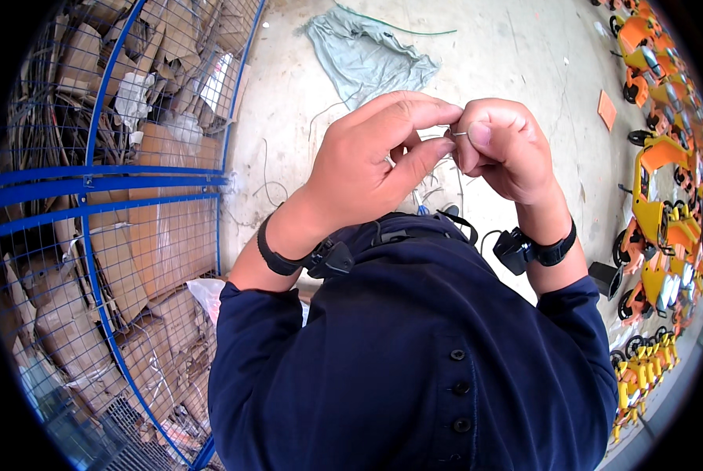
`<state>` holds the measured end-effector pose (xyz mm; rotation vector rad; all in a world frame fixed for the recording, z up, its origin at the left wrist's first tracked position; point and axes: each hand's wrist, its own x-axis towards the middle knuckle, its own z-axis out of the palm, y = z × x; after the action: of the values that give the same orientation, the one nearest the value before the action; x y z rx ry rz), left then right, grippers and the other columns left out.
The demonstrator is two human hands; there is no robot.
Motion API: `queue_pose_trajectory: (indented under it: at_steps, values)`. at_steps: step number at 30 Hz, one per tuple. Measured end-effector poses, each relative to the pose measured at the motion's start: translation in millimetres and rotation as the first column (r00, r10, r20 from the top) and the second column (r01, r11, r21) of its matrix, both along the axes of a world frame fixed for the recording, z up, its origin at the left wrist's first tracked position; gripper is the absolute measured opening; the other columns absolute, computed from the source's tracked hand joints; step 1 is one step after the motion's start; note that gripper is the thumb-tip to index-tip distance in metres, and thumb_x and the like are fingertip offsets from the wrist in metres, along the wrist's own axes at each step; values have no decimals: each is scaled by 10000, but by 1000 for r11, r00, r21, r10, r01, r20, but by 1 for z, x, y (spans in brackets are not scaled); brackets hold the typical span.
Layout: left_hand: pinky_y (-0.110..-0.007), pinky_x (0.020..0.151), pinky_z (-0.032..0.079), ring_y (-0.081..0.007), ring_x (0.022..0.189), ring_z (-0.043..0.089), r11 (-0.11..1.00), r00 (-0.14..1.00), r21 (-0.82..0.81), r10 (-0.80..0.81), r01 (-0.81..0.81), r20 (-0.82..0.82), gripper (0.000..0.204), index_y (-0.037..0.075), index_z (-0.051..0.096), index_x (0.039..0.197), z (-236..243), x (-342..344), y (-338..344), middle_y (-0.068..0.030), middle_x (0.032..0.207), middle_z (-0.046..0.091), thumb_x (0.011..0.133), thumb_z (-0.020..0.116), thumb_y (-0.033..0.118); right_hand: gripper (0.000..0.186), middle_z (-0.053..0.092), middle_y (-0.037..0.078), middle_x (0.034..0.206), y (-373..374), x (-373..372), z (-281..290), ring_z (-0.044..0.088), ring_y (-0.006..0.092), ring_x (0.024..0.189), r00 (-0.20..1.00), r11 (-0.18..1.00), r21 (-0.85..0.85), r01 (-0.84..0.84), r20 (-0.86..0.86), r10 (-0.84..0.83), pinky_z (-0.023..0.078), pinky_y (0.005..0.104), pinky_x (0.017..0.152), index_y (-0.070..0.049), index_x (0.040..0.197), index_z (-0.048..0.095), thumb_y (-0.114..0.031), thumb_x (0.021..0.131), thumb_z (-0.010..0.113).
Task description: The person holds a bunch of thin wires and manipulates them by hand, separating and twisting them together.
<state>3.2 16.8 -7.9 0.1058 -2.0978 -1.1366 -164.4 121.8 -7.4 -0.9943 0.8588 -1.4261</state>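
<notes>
My left hand [371,157] and my right hand [499,145] meet at chest height. The right hand is closed, its thumb pinching a thin pale wire [461,133] against the forefinger. The left hand's curled fingertips are at the same wire; how much they grip is hard to make out. Behind them a crumpled grey-green sheet [371,59] lies on the pale floor, with a thin green strand beside it. Loose wires [265,169] lie on the floor, partly hidden by my hands and body. Both wrists wear black straps with small devices.
On my left stands a blue mesh cage [155,179] packed with flattened cardboard [171,235]. Along my right are rows of orange and yellow small wheeled vehicles [653,177]. A flat tan piece [606,110] lies on the floor [563,47] near them.
</notes>
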Motion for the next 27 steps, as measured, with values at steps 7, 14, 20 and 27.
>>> queue_pose_trajectory:
  at_steps: [7, 14, 20, 27]
  values:
    - [-220, 522, 477, -117, 626, 605, 984, 995, -172, 42, -57, -87, 164, 23, 650, 945, -3, -4, -2, -97, 901, 691, 788, 669, -23, 210, 607, 8, 683, 9, -1, 8, 445, 45, 578, 977, 997, 75, 1, -212, 14, 364, 212, 513, -13, 754, 627, -97, 887, 487]
    - [-241, 536, 495, -154, 631, 622, 953, 999, -299, 39, -41, -14, 145, 36, 648, 887, -4, 4, -8, -82, 832, 675, 765, 664, -41, 197, 638, 20, 736, 10, -5, 15, 567, 71, 680, 916, 995, 90, 32, -401, 7, 466, 219, 604, 4, 789, 646, -81, 906, 511]
    - [-294, 568, 500, -227, 663, 616, 818, 996, -567, 85, -92, -39, 295, 47, 672, 931, 4, 7, -19, -72, 829, 655, 649, 719, -26, 112, 630, 23, 756, 9, -4, 18, 594, 78, 711, 966, 989, 146, 9, -255, 28, 497, 229, 648, 5, 951, 609, -66, 931, 526]
    - [-283, 548, 486, -206, 666, 611, 806, 995, -584, 86, -96, -46, 315, 52, 689, 924, 5, 9, -17, -63, 836, 654, 621, 725, -26, 85, 606, 11, 797, 9, -1, 19, 566, 68, 716, 856, 999, -31, 12, -516, -26, 469, 222, 646, 2, 950, 597, -41, 909, 536]
